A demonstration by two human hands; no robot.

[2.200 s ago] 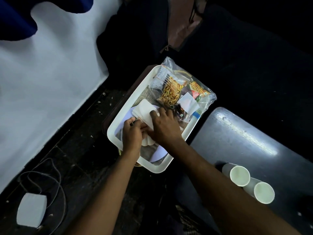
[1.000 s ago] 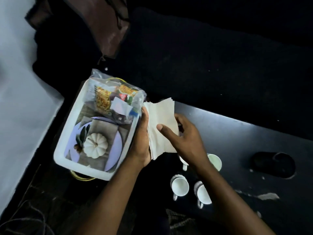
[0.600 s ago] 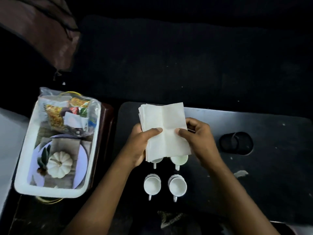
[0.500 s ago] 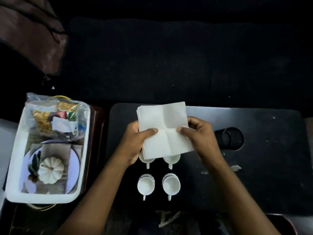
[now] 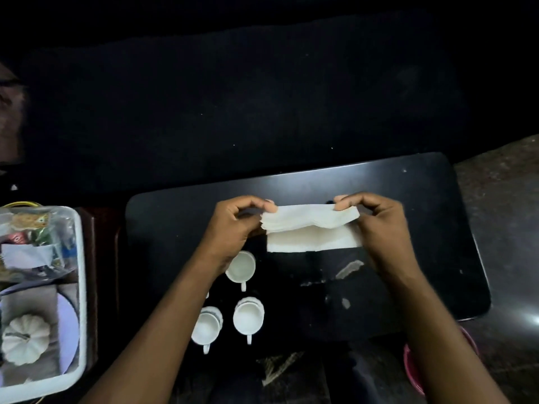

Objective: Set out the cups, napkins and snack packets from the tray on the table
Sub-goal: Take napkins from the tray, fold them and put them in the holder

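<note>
On the dark rounded tabletop (image 5: 423, 199), the surface right of the three white handled cups (image 5: 243, 295) lies open to its right edge. Both hands (image 5: 233, 225) (image 5: 379, 228) and the white napkin stack (image 5: 312, 227) they hold block the stretch just beyond the cups.

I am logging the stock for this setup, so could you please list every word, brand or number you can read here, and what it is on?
No text can be read.
Snack packets in the clear bag in the tray: colourful printing, too blurred to read.
White label on that bag: blank or too blurred.
Napkins and cups: no markings visible.
</note>
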